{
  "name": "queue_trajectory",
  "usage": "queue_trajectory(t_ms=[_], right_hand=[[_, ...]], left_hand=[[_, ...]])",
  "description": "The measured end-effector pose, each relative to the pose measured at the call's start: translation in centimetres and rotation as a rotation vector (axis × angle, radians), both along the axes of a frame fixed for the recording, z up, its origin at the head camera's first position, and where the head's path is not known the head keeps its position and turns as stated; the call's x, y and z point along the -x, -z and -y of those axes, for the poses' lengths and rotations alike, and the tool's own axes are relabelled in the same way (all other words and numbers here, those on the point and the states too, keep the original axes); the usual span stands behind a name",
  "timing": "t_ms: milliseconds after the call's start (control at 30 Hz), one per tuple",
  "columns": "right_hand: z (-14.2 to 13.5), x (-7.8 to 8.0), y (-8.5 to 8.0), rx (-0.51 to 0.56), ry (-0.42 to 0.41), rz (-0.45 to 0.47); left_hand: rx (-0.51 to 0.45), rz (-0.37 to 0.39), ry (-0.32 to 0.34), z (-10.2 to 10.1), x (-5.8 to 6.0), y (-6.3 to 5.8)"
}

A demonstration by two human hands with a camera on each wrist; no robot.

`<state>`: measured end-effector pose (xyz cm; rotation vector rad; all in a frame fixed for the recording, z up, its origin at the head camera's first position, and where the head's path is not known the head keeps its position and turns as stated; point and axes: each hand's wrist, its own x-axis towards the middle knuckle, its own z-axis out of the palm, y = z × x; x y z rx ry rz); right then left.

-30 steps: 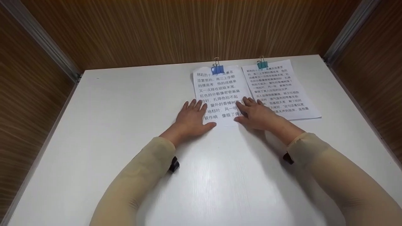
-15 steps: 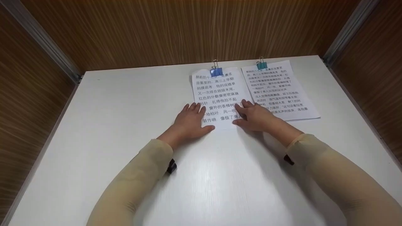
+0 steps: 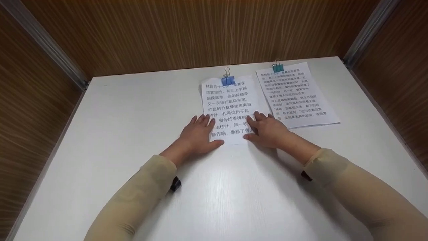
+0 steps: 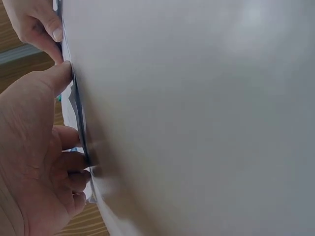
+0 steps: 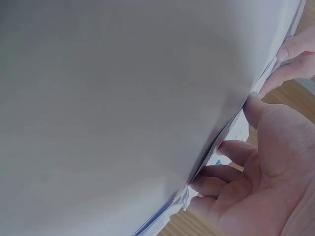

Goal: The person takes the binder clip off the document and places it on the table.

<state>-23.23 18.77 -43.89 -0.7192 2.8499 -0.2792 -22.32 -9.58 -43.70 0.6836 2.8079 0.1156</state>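
In the head view a stack of printed paper (image 3: 230, 107) lies on the white table, with a blue binder clip (image 3: 228, 80) at its top edge. My left hand (image 3: 197, 134) rests at the stack's lower left, fingers extended over its left edge and thumb toward the bottom. Across from it my right hand (image 3: 267, 132) touches the lower right part, its thumb pointing inward. Both wrist views show thumb and fingertips against the table and paper edge, apart from each other. A second printed stack (image 3: 297, 93), held by a green binder clip (image 3: 278, 68), lies just to the right.
The white table (image 3: 214, 201) is bounded by a wood-grain panel (image 3: 200, 33) at the back and similar panels on both sides. Metal corner posts (image 3: 50, 43) stand at the back corners. Dark devices show under both sleeves.
The stack with the blue clip has slid toward me and slightly left, both hands moving along with it. A wider gap now separates it from the stack with the green clip.
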Motion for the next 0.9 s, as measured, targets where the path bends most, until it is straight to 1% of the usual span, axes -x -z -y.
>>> queue_trajectory(t_ms=[300,467,667,900], right_hand=[[0.8,-2.0,-0.1,-0.028,0.007,-0.005],[1.2,-3.0,0.0,-0.026,-0.007,-0.022],[1.6,-4.1,0.1,-0.032,-0.027,-0.046],[2.1,-5.6,0.1,-0.017,-0.020,-0.040]], left_hand=[[0.002,-0.018,0.017,0.7,-1.6,0.0],[-0.011,-0.007,0.023,1.2,-2.6,0.0],[-0.019,-0.028,0.029,1.7,-3.6,0.0],[-0.029,-0.032,0.033,2.2,-4.9,0.2]])
